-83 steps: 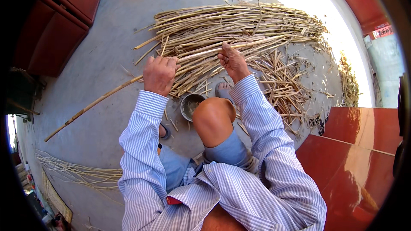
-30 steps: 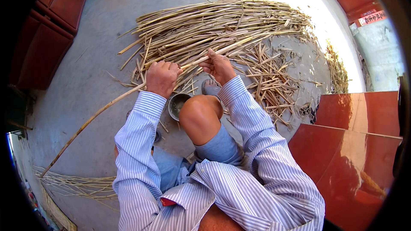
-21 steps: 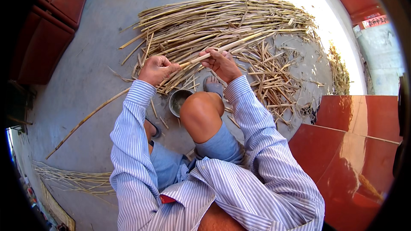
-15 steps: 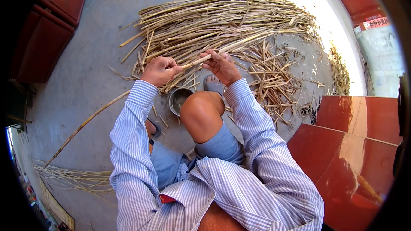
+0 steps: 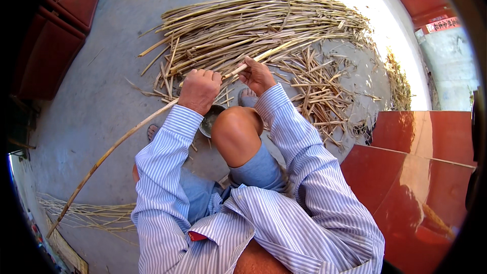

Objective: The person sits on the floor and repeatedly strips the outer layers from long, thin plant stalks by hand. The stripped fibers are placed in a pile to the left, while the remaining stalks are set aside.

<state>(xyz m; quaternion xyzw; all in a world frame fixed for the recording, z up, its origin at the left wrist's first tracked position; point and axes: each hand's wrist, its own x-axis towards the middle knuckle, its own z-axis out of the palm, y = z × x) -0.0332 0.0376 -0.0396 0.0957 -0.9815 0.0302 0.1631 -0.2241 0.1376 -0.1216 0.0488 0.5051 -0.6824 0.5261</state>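
Observation:
One long, thin dry stalk (image 5: 108,156) runs from the lower left, under my left wrist, up through both hands. My left hand (image 5: 200,90) is closed around it, knuckles up. A short way farther along, my right hand (image 5: 259,77) grips the same stalk between thumb and fingers. Between the hands a pale stretch of it shows, and its far part lies over a large heap of dry stalks (image 5: 238,25). Whether anything else sits inside either hand is hidden by the fingers.
Cut short pieces of stalk (image 5: 324,94) are piled right of my right hand. A round bowl (image 5: 206,124) stands partly hidden beside my knee (image 5: 236,134). Thin pale stalks (image 5: 91,213) lie at the lower left. Red glossy panels (image 5: 406,172) stand at right, dark red furniture (image 5: 50,50) at left.
My left hand has turned knuckles up and moved slightly right and down along the stalk, closer to my right hand. My right hand has shifted a little left. The stalk's near end has moved down.

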